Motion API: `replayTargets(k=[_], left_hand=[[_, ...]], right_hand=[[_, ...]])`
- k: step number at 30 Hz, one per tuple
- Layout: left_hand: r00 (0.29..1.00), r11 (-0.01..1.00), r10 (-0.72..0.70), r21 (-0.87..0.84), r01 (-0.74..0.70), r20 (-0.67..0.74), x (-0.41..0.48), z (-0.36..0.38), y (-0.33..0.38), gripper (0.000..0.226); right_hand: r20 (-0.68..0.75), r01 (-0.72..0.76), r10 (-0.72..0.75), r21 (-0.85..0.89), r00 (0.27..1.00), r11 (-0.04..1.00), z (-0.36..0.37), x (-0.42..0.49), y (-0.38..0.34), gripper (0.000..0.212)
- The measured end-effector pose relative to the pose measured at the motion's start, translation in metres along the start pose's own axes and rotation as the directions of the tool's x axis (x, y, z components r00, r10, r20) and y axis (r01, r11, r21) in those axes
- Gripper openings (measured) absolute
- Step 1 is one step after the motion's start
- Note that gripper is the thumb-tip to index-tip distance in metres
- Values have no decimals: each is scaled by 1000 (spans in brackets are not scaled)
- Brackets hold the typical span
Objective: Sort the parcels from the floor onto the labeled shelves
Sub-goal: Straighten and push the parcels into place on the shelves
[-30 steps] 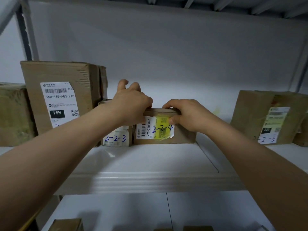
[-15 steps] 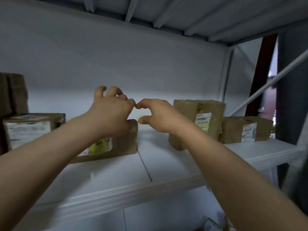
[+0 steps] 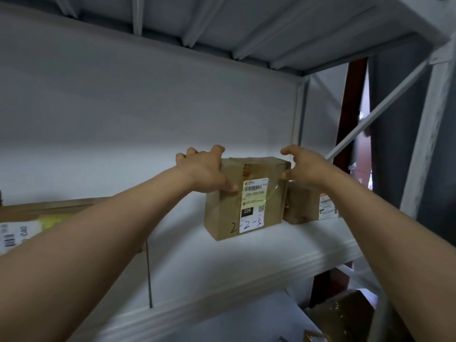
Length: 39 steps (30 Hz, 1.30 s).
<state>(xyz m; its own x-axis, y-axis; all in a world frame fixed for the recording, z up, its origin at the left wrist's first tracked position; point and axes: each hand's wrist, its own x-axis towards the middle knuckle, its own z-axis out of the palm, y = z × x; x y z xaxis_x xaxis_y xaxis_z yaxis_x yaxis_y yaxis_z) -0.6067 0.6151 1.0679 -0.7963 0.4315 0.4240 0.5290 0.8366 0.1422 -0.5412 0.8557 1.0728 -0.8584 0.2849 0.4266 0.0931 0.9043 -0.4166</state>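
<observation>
- Cardboard parcel [image 3: 246, 193] stands upright on the white metal shelf [image 3: 222, 262], just right of frame centre and turned a little, so its left side face shows.
- Shipping label [image 3: 254, 206] is on the front face: printed "220-220-G40", a black "220" box, and "2-2-5" handwritten along the bottom.
- Left hand [image 3: 202, 171] is at the parcel's 10 o'clock corner. Its fingers are curled over the top edge and its thumb is pressed on the front face, so it grips the parcel.
- Right hand [image 3: 306, 166] is at the parcel's 2 o'clock corner. Its fingers are spread, loosely curved and not wrapped around anything. The thumb tip is at the right edge; can't tell if it touches.
- Second brown parcel [image 3: 303, 206] is at 3 o'clock of the first, just beside it and set further back. It is partly hidden by the right forearm, and its label is too blurred to read.
- Flat box [image 3: 29, 218] with a barcode label and a yellow patch lies on the same shelf at 9 o'clock, well apart.
- Underside of the upper shelf [image 3: 246, 25] is at 12 o'clock, and a diagonal brace [image 3: 380, 109] is at 2 o'clock.
- Brown package [image 3: 345, 314] sits below shelf level at 5 o'clock.
</observation>
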Motion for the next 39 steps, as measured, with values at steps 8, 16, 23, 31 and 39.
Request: replayTargets(k=[8, 16, 23, 31, 39], left_hand=[[999, 998, -49, -46, 48, -4, -13, -13, -13, 70], [991, 993, -117, -14, 119, 63, -53, -48, -55, 80], [993, 990, -120, 82, 119, 6, -65, -51, -81, 81], [989, 981, -148, 127, 147, 2, -64, -52, -98, 80], [978, 953, -202, 242, 183, 54, -64, -58, -96, 80]], right_hand=[[51, 90, -96, 97, 994, 991, 11, 4, 2, 60], [60, 224, -234, 138, 970, 965, 32, -8, -48, 57], [-46, 244, -240, 199, 970, 949, 60, -13, -70, 53], [-70, 248, -239, 219, 969, 944, 71, -17, -83, 52], [-13, 289, -294, 233, 956, 928, 71, -17, -82, 58]])
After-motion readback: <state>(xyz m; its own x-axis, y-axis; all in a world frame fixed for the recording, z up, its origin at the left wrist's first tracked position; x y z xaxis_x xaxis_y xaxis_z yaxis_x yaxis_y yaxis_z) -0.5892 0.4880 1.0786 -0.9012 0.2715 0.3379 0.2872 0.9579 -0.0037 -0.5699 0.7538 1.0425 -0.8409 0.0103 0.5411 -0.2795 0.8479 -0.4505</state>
